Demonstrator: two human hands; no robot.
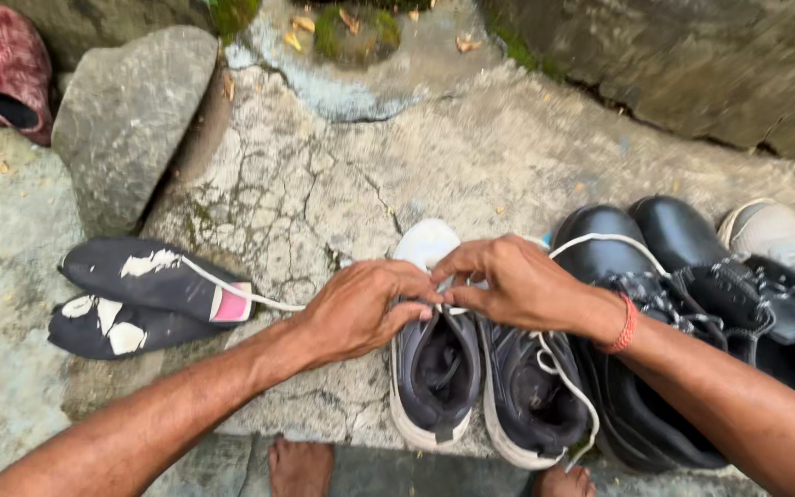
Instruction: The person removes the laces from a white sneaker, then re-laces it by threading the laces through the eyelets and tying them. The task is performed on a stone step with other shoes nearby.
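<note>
Hands (361, 308) (517, 281) lacing grey sneaker (436, 368) on cracked concrete.
Both pinched shut on white shoelace (259, 299); next, threading through an eyelet.

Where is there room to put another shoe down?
Bare cracked concrete lies open between the grey rock and the black boots. It is crowded on the right, where sneakers, boots and both hands bunch together.

place: outdoor yard by a home | signs: cracked concrete slab (324, 184), mossy stones (126, 120), row of shoes (526, 387), fallen leaves (304, 23)
</note>
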